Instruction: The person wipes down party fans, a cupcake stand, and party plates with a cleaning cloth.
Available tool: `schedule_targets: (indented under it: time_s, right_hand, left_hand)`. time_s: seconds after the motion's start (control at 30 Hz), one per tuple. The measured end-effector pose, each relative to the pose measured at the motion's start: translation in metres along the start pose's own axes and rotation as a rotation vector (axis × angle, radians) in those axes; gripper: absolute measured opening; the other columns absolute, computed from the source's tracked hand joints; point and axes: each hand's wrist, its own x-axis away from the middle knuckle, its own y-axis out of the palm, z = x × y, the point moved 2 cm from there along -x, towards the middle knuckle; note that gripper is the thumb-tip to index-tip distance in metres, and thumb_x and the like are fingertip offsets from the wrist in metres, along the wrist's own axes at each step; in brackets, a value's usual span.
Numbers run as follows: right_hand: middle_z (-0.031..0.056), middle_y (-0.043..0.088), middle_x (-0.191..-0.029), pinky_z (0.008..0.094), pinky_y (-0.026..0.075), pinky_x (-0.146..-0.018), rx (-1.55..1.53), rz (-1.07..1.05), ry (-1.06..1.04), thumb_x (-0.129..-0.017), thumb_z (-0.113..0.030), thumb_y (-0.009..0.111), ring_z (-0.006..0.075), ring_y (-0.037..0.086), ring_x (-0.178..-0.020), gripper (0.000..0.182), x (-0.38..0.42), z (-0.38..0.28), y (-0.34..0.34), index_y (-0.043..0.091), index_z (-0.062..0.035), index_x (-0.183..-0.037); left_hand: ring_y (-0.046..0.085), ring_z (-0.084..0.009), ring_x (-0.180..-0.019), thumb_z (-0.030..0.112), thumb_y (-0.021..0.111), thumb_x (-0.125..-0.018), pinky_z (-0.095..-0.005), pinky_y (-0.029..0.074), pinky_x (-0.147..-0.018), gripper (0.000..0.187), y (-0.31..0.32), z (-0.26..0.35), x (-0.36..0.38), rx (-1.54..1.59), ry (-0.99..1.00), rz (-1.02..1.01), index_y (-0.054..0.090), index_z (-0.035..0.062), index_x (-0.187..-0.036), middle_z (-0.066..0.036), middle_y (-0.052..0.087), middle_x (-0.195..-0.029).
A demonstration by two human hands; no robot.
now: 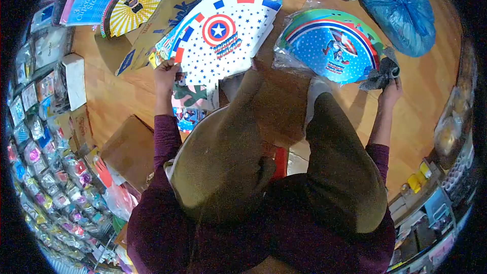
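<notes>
A white fan-shaped card (218,45) with blue stars and a round red-white-blue shield lies in front of me, other printed sheets showing under its left edge. My left hand (167,77) is closed on the card's lower left corner in a pinch. Off to the right, my right hand (391,91) grips a crumpled dark grey cloth (381,74). The cloth is against the right corner of a blue fan-shaped card (327,53) with a shield-bearing figure, which rests on clear plastic wrap (286,61).
A blue plastic bag (401,10) sits at the upper right. Yellow-and-white fan cards (136,5) lie on cardboard (124,50) at the upper left. Many small packaged goods (56,172) line the left side. A brown cardboard box (127,144) stands beside my left arm.
</notes>
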Motion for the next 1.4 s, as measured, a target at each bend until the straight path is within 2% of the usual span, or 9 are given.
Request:
schedule_targets:
  time_s: [0.1,0.17,0.23,0.37,0.5,0.6,0.9,1.1,1.4]
  right_hand:
    - [0.0065,0.058,-0.086,0.0223,0.041,-0.065,-0.012,-0.011,-0.053,-0.079,0.002,0.043,0.0115,0.052,-0.075,0.021,0.008,-0.005,0.008,0.056,0.0055,-0.095]
    - [0.0071,0.058,-0.088,0.0225,0.041,-0.068,0.071,0.013,-0.066,-0.079,0.001,0.044,0.0118,0.052,-0.076,0.021,0.005,-0.001,0.005,0.056,0.0058,-0.096]
    - [0.0077,0.058,-0.089,0.0227,0.041,-0.07,0.157,0.041,-0.079,-0.08,0.0,0.044,0.0121,0.053,-0.078,0.021,0.002,-0.001,0.002,0.056,0.0061,-0.096]
    - [0.0069,0.058,-0.088,0.0225,0.041,-0.068,0.142,0.003,-0.094,-0.078,0.002,0.044,0.0121,0.053,-0.078,0.022,0.011,-0.008,0.01,0.056,0.0057,-0.096]
    - [0.0049,0.058,-0.085,0.0216,0.041,-0.062,0.136,-0.069,-0.11,-0.078,0.002,0.044,0.0112,0.053,-0.074,0.022,0.017,-0.006,0.023,0.056,0.0035,-0.095]
    - [0.0034,0.057,-0.084,0.0199,0.038,-0.057,0.235,-0.014,-0.165,-0.077,0.004,0.042,0.0086,0.05,-0.068,0.023,0.011,0.002,0.016,0.056,0.0028,-0.095]
    - [0.0055,0.059,-0.083,0.024,0.042,-0.067,0.158,-0.071,-0.137,-0.075,0.002,0.046,0.0112,0.052,-0.073,0.021,0.016,0.011,-0.002,0.057,0.0034,-0.093]
    - [0.0052,0.058,-0.082,0.0239,0.041,-0.067,0.189,-0.08,-0.116,-0.076,0.002,0.047,0.0105,0.051,-0.074,0.015,0.022,0.016,-0.003,0.057,0.0032,-0.087]
    - [0.0041,0.057,-0.087,0.0226,0.04,-0.068,0.282,-0.102,-0.115,-0.08,0.001,0.047,0.0098,0.051,-0.076,0.017,0.028,0.004,0.019,0.056,0.0023,-0.094]
  left_hand:
    - [0.058,-0.0176,-0.054,0.003,0.06,-0.074,-0.0278,0.048,-0.046,0.014,-0.001,-0.002,-0.004,-0.259,-0.006,0.06,0.055,-0.002,-0.086,-0.01,0.058,-0.071]
    - [0.059,-0.0193,-0.066,0.005,0.059,-0.074,-0.0289,0.048,-0.055,0.022,0.002,0.007,-0.004,-1.024,0.619,0.411,0.053,-0.0013,-0.094,-0.013,0.059,-0.082]
    - [0.059,-0.0194,-0.073,0.007,0.055,-0.076,-0.0281,0.047,-0.063,0.024,0.045,0.059,0.025,-1.048,0.76,0.478,0.052,0.0008,-0.099,-0.013,0.058,-0.09]
    - [0.059,-0.0166,-0.076,0.005,0.053,-0.078,-0.0261,0.046,-0.067,0.021,0.168,0.087,0.055,-0.175,0.396,-0.607,0.052,-0.0011,-0.098,-0.012,0.059,-0.085]
    - [0.054,-0.0289,-0.089,0.02,0.062,-0.074,-0.036,0.044,-0.078,0.04,0.259,0.063,0.057,-0.667,0.729,-0.794,0.048,0.0011,-0.106,-0.018,0.054,-0.096]
    - [0.052,-0.0299,-0.092,0.02,0.064,-0.071,-0.0367,0.043,-0.079,0.042,0.27,0.07,0.064,-0.72,0.979,-0.63,0.049,0.0017,-0.105,-0.017,0.053,-0.097]
    - [0.045,-0.0355,-0.098,0.022,0.078,-0.051,-0.0416,0.038,-0.084,0.069,0.118,0.085,-0.016,-0.844,0.796,0.101,0.046,-0.0027,-0.107,-0.019,0.05,-0.101]
    - [0.046,-0.0375,-0.095,0.033,0.082,-0.042,-0.0421,0.039,-0.082,0.096,0.088,0.055,-0.032,-1.08,0.661,-0.011,0.035,0.0034,-0.121,-0.022,0.046,-0.104]
    - [0.044,-0.0357,-0.094,0.035,0.081,-0.041,-0.0438,0.039,-0.08,0.091,0.087,0.06,-0.026,-1.166,0.634,0.028,0.039,0.0108,-0.118,-0.018,0.043,-0.1]
